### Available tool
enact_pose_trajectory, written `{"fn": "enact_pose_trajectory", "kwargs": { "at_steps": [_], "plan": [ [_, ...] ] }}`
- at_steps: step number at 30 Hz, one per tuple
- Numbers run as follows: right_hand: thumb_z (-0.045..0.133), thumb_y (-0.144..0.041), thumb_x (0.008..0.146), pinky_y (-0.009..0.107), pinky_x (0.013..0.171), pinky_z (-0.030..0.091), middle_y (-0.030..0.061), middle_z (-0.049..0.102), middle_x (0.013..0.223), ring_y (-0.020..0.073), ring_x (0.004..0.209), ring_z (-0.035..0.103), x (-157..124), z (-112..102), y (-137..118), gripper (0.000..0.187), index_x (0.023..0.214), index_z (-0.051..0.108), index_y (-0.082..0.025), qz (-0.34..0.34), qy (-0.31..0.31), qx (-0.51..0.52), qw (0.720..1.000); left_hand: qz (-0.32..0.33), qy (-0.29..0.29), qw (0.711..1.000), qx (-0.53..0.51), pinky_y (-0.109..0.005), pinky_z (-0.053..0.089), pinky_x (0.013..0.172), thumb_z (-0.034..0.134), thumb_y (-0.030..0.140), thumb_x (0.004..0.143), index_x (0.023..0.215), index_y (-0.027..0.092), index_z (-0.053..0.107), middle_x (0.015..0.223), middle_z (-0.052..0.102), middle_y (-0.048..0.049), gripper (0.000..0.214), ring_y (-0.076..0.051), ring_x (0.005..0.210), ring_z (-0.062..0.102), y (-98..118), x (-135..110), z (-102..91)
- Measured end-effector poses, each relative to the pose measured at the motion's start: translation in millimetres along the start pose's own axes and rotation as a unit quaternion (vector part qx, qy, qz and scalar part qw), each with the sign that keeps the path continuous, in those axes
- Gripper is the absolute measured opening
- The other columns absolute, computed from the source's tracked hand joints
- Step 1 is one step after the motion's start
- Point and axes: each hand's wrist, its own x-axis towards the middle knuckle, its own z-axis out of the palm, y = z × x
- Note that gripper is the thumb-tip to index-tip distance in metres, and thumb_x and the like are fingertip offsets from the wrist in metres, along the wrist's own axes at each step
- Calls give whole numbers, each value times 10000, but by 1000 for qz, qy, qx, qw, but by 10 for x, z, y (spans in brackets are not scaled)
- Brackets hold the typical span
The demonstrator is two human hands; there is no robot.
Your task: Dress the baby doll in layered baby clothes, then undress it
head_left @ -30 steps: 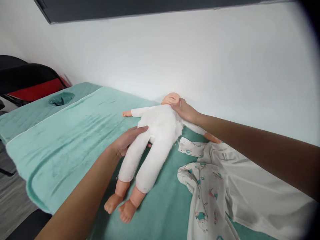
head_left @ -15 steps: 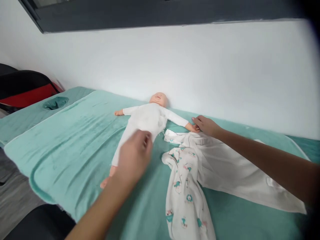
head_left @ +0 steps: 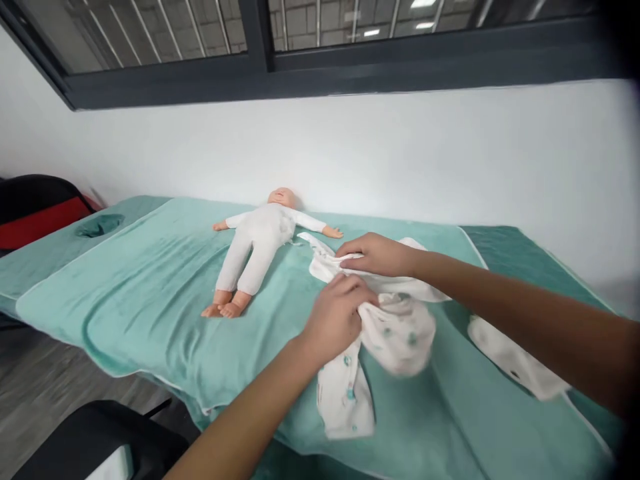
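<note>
Garment extends near front edge of green sheet

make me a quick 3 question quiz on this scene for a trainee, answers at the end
1. True or false: the doll lies on its back on the green sheet.

2. Multiple choice: what is the left hand gripping?
a) the doll
b) the clothes
c) nothing

3. Fill in the blank: the person's hand nearer the wall is the ____ one.

Key:
1. True; its face and toes point up.
2. b
3. Right; the right hand is on the clothes too, on the wall side of the left.
</note>
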Motion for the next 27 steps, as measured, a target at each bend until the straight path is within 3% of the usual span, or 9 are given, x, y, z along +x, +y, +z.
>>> {"fn": "enact_pose_trajectory", "kwargs": {
  "at_steps": [3,5,7,9,12,17,21,24,27],
  "plan": [
    [517,-327,863,296,751,461,-26,733,895,205,872,648,-337,26,-498,235,915,735,-255,-4,-1,16,1000,-11,147,985,92,-401,471,926,450,-2,689,962,225,561,1072,600,-95,372,-255,1076,556,274,-22,-94],
    [540,-333,858,289,727,449,-27,725,859,200,846,643,-551,2,-733,216,895,737,-251,7,32,16,999,-24,196,971,134,-423,440,971,498,36,725,1044,204,518,1176,569,-125,362,-277,1152,524,414,-43,-164],
    [571,-340,849,290,744,447,-26,726,888,200,863,646,-750,-55,-907,206,920,744,-255,7,54,25,998,-42,169,974,142,-410,440,955,546,97,768,1143,208,487,1211,586,-121,396,-281,1148,545,541,-63,-243],
    [602,-353,838,289,743,451,-23,723,924,192,856,644,-936,-134,-1039,202,951,746,-265,3,53,32,998,-78,115,979,150,-369,461,852,568,162,807,1169,237,492,1112,649,-81,378,-267,1022,610,658,-84,-331],
    [678,-395,796,282,665,454,-11,708,951,169,751,621,-1199,-248,-1182,309,1086,709,-294,20,59,34,997,-114,89,969,201,-334,435,740,562,193,826,1029,256,570,964,687,-48,212,-256,874,634,811,-118,-467],
    [745,-485,749,277,581,463,19,686,1088,180,715,637,-1524,-249,-1197,694,1388,512,-347,90,77,43,992,-121,212,959,141,-301,420,723,511,151,822,1008,240,583,910,685,-21,218,-218,852,618,997,-141,-608],
    [692,-526,799,285,637,512,61,682,1139,229,854,670,-1548,57,-1025,637,1365,530,-281,148,49,105,982,-118,300,946,31,-284,445,775,530,158,813,1008,217,573,948,668,-15,208,-185,888,602,1075,-97,-547],
    [631,-511,850,304,658,535,73,701,1080,227,855,662,-1451,392,-904,550,1309,565,-216,143,59,211,965,-152,304,940,-36,-303,462,832,571,160,788,1008,188,587,1006,657,-34,222,-179,931,599,1111,-74,-464],
    [680,-482,820,358,805,550,72,721,1048,243,909,661,-1353,648,-825,491,1206,638,-181,89,89,314,941,-176,224,954,-91,-327,484,874,596,152,779,1103,184,606,1118,634,-59,326,-177,972,600,1150,-114,-452]
  ]
}}
